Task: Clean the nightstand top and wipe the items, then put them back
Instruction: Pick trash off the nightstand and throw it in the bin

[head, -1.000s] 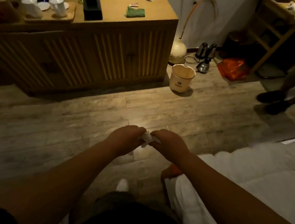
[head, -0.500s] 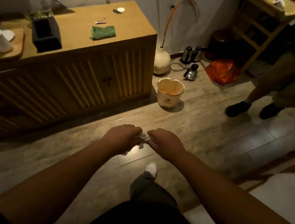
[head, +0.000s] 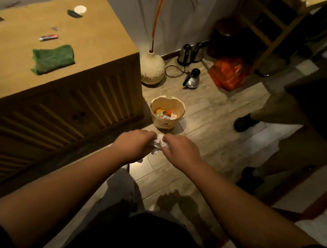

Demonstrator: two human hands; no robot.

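Balling the tissue (head: 157,146) tight, both hands' fingers (head: 153,137) pinching it, should drop cleaner into the bin (head: 167,112) ahead.

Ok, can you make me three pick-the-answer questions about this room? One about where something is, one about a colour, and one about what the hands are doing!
1. Where is the small round beige waste bin?
A. on the wooden floor by the cabinet's corner
B. on top of the cabinet
C. on the bed

2. What colour is the folded cloth on the long wooden cabinet?
A. red
B. green
C. white

3. What are the left hand and right hand doing?
A. hanging open, holding nothing
B. pressing on the cabinet
C. both pinching a crumpled white tissue

Answers: 1 A, the bin stands on the floorboards; 2 B, the cloth looks green; 3 C, the tissue sits gripped between both hands.
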